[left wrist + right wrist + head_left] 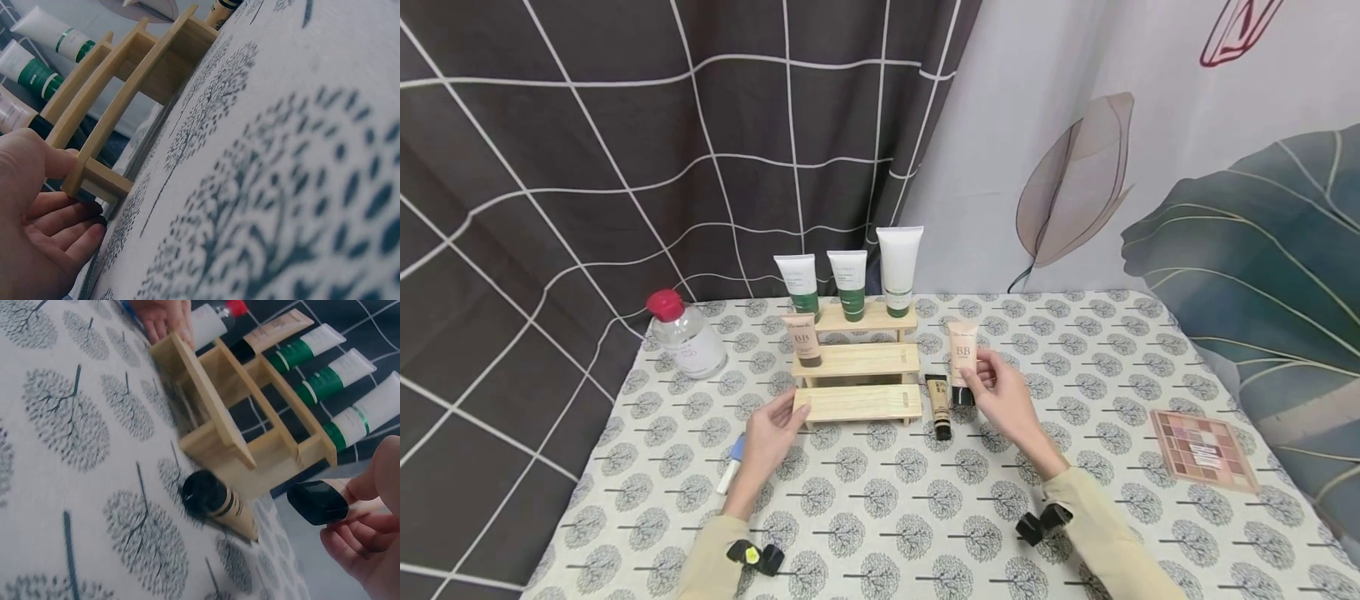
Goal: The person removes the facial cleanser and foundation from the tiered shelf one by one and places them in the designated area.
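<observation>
My right hand (1000, 396) pinches a beige BB cream tube (964, 346) with a black cap, upright beside the wooden rack; its black cap (317, 502) shows in the right wrist view. The left hand (771, 433) grips the left end of the lowest step of the three-step wooden rack (857, 403), thumb on top and fingers beneath. Another BB cream tube (803, 340) stands on the middle step's left end. On the top step are two green-and-white tubes (852, 283) and a taller white tube (898, 268). A small gold tube (937, 407) with a black cap lies right of the rack.
A clear bottle with a red cap (688, 337) stands at the back left. An eyeshadow palette (1205, 451) lies at the right. By the left wrist is a blue-and-white item (731, 465), partly hidden. Curtains hang behind the patterned tablecloth (880, 508).
</observation>
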`<state>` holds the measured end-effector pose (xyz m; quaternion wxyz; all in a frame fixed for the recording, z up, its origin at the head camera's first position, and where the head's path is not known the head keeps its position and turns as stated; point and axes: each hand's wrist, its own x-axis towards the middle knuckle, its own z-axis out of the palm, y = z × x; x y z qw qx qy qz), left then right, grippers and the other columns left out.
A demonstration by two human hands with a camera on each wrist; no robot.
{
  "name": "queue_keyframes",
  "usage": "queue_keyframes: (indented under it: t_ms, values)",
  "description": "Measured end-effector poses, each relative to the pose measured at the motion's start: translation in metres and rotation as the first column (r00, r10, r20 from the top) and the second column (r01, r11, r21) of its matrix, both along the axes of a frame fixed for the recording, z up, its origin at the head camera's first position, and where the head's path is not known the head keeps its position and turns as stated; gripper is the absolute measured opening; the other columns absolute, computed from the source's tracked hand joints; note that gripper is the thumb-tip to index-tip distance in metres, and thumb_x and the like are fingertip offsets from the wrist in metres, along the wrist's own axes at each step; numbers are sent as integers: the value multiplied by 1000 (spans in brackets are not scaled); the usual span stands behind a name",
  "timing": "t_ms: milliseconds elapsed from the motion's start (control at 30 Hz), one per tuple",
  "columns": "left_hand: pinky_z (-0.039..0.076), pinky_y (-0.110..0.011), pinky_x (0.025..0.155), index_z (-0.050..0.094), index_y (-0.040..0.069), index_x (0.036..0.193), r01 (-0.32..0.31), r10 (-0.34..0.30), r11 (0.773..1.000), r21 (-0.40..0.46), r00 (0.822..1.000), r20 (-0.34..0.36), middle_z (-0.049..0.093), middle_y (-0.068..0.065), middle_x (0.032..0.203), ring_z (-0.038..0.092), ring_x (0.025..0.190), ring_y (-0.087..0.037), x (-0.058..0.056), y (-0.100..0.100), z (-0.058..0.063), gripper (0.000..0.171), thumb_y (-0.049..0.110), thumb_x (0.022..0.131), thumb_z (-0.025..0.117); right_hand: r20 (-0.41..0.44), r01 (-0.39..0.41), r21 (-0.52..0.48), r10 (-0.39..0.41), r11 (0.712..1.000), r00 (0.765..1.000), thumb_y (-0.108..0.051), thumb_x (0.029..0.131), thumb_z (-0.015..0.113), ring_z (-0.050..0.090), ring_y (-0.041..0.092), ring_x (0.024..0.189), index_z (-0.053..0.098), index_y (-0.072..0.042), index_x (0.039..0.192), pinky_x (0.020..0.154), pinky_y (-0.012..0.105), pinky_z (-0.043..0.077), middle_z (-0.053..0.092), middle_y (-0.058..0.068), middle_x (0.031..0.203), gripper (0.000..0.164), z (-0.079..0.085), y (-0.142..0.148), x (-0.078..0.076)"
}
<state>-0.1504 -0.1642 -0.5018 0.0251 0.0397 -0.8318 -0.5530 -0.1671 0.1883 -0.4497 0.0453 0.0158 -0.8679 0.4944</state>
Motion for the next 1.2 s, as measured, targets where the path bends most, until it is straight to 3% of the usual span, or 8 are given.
queue_keyframes:
  t_ms: [333, 567, 867, 1000, 1200]
  values:
    - [51, -37, 110, 53, -6, 141, -3, 3, 1000, -2, 1000, -8, 54, -29, 144, 57, 132, -42, 0, 0, -1, 54, 18, 96, 70, 76, 21, 68, -26, 997, 997, -9, 98, 63, 68, 26, 88, 52, 7, 126, 77, 25, 63, 68, 22, 103, 35, -16, 16, 8]
    - [50, -39, 111, 52, -6, 142, 1, -1, 1000, 4, 1000, 0, 52, -29, 145, 56, 132, -43, 0, 0, 0, 54, 18, 96, 70, 107, 13, 144, -28, 989, 994, -11, 95, 66, 67, 22, 80, 54, 8, 123, 66, 23, 60, 70, 19, 96, 36, -28, 22, 12]
    - [50, -37, 111, 51, -7, 142, 9, -9, 1000, 8, 1000, -5, 51, -30, 147, 55, 133, -43, 0, -1, -1, 54, 17, 97, 69, 152, 25, 202, -57, 979, 987, -16, 94, 68, 65, 19, 74, 59, 7, 117, 65, 27, 58, 71, 16, 91, 33, -32, 23, 12]
    - [50, -37, 111, 51, -6, 142, 7, -7, 1000, 13, 1000, 1, 51, -29, 147, 55, 134, -43, 0, -1, -1, 54, 18, 96, 70, 149, 40, 245, -79, 969, 986, -18, 93, 70, 64, 19, 74, 63, 7, 114, 62, 26, 56, 70, 15, 90, 33, -34, 24, 11]
    - [49, -37, 111, 51, -5, 142, 3, -3, 1000, 0, 1000, 3, 51, -28, 147, 55, 134, -42, -1, 0, -2, 55, 19, 97, 70, 75, 45, 296, -71, 954, 995, -16, 91, 70, 66, 17, 71, 64, 9, 112, 61, 25, 58, 72, 15, 88, 32, -35, 26, 12]
